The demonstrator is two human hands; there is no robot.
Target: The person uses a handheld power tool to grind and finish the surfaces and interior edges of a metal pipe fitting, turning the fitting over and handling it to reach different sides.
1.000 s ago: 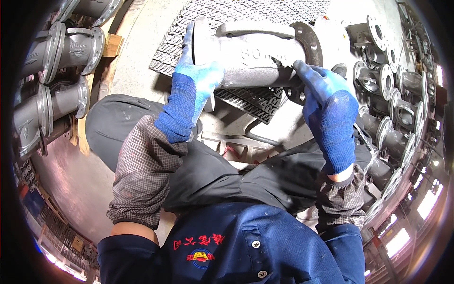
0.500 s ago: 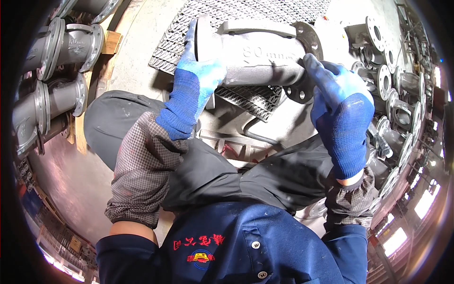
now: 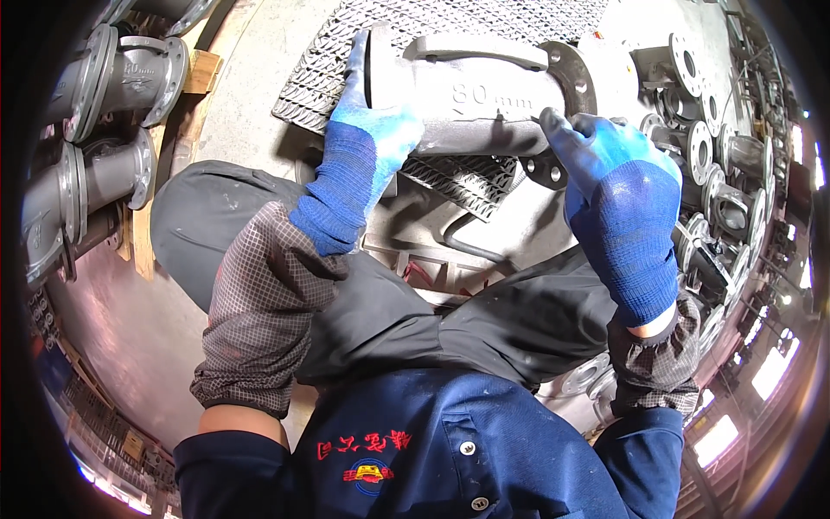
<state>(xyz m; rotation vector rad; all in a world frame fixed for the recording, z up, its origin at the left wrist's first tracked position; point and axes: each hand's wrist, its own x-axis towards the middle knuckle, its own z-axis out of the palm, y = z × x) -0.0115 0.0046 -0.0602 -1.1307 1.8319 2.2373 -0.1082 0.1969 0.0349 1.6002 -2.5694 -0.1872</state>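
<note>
A grey cast-metal valve body (image 3: 484, 91) with a round flange at each end lies crosswise in front of me, a raised rib along its far side and raised marks on top. In a blue glove, my left hand (image 3: 376, 121) is closed round its left flange (image 3: 380, 65), one finger stretched up along the rim. At the right flange (image 3: 571, 73), which has bolt holes, my gloved right hand (image 3: 618, 156) is closed with thumb and fingers bent. Whether those fingers grip the flange or some small thing is hidden from view.
A perforated metal mat (image 3: 320, 82) lies beneath the valve body. More flanged castings are stacked on wooden timber (image 3: 203, 72) at the left, and several flanged castings (image 3: 699, 147) stand along the right. A bent dark bar (image 3: 471, 246) shows between my knees.
The valve body and my left hand have shifted slightly right. My right hand's fingertips have moved a little left and down along the body's right end.
</note>
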